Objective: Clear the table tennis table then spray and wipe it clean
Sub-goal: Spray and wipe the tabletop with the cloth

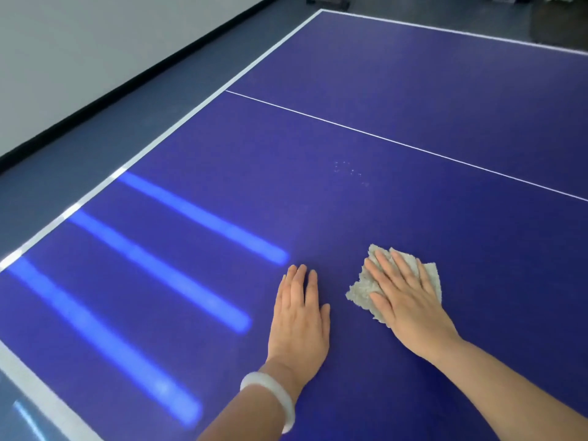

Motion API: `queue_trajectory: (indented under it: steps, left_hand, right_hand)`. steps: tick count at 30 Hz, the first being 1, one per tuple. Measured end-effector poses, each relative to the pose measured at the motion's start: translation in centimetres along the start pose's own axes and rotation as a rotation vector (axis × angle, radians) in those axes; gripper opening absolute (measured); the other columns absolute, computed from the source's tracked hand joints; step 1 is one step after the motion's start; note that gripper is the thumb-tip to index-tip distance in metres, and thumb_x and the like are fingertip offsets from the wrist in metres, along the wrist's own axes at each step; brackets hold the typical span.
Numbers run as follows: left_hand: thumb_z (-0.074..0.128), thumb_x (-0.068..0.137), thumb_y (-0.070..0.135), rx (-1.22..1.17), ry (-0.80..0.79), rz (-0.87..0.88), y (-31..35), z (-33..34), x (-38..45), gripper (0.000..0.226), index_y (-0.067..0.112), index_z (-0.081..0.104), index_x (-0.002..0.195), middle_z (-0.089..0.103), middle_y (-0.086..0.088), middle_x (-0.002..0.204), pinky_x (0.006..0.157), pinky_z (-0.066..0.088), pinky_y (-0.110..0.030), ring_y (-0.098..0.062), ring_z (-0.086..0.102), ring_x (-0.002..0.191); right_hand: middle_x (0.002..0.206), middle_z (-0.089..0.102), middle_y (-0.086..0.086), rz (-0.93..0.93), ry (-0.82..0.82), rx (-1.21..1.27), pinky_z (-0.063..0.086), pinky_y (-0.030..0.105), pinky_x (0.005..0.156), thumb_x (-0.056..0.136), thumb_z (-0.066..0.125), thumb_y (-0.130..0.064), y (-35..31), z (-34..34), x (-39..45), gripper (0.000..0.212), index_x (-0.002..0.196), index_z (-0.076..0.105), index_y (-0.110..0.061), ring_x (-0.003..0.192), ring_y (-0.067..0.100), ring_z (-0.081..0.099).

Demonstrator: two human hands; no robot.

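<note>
Nearby, spray droplets (350, 171); light streaks (203, 218)

a pale wall (79, 58) meets grey-blue floor (63, 160) at a black skirting strip (127, 84) — dark furniture, unclear, far off.

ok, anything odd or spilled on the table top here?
Only a small cluster of pale droplets on the table, ahead of the cloth under the right hand, unwiped. The bright stripes look like light reflections.
</note>
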State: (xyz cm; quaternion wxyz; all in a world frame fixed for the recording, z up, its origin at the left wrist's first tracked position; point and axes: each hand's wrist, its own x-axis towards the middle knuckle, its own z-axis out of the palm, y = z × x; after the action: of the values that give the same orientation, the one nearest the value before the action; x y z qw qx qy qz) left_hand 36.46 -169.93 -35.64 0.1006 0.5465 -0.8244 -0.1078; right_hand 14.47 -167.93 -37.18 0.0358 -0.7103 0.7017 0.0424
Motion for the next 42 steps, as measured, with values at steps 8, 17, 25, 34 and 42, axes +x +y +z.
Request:
queue_trajectory:
  steps: [8, 17, 25, 34, 42]
  left_hand:
    - [0.006, 0.097, 0.056, 0.184, -0.055, -0.165, -0.3, 1.9, 9.9, 0.073, 0.012, 0.010, 0.156, 0.009, -0.009, 0.162, 0.123, -0.003, -0.040, -0.026, -0.002, 0.151]
    - [0.026, 0.095, 0.051, 0.182, -0.055, -0.189, 0.5, 1.0, 10.0, 0.068, 0.007, 0.048, 0.142, 0.045, -0.014, 0.147, 0.113, 0.019, -0.044, -0.031, 0.039, 0.140]
    - [0.033, 0.091, 0.051, 0.186, -0.045, -0.176, 0.3, 1.2, 10.4, 0.068, 0.008, 0.050, 0.141, 0.047, -0.013, 0.146, 0.110, 0.023, -0.044, -0.032, 0.042, 0.138]
    - [0.031, 0.093, 0.051, 0.192, -0.059, -0.181, 0.3, 0.8, 10.4, 0.068, 0.008, 0.047, 0.143, 0.045, -0.014, 0.148, 0.113, 0.019, -0.043, -0.031, 0.039, 0.140]
    - [0.029, 0.093, 0.051, 0.188, -0.034, -0.178, 0.2, 1.4, 10.3, 0.069, 0.006, 0.048, 0.142, 0.046, -0.014, 0.146, 0.113, 0.020, -0.045, -0.031, 0.039, 0.140]
  right_hand:
    - [0.163, -0.009, -0.010, 0.568, 0.055, 0.134, -0.003, 0.049, 0.121, 0.098, -0.008, -0.048, 10.1, 0.1, 3.1, 0.061, 0.156, -0.001, -0.030, 0.151, 0.017, -0.007]
    - [0.164, -0.009, -0.001, 0.764, 0.003, 0.323, -0.009, 0.062, 0.116, 0.099, 0.001, -0.047, 8.1, -2.4, 15.9, 0.062, 0.157, 0.000, -0.025, 0.150, 0.028, -0.012]
    - [0.162, 0.013, -0.002, 0.551, -0.050, 0.549, -0.008, 0.061, 0.114, 0.096, 0.011, -0.055, 2.0, -6.3, 32.6, 0.065, 0.152, 0.022, -0.025, 0.149, 0.025, 0.002]
    - [0.163, -0.011, -0.008, -0.270, -0.011, 0.117, -0.009, 0.055, 0.118, 0.104, 0.008, -0.039, -4.6, -2.9, 26.0, 0.053, 0.155, -0.005, -0.031, 0.150, 0.019, -0.015]
    - [0.164, -0.005, -0.006, 0.719, 0.022, 0.189, -0.001, 0.067, 0.114, 0.099, 0.001, -0.046, 10.0, -2.5, 18.0, 0.059, 0.156, 0.004, -0.031, 0.150, 0.030, -0.006]
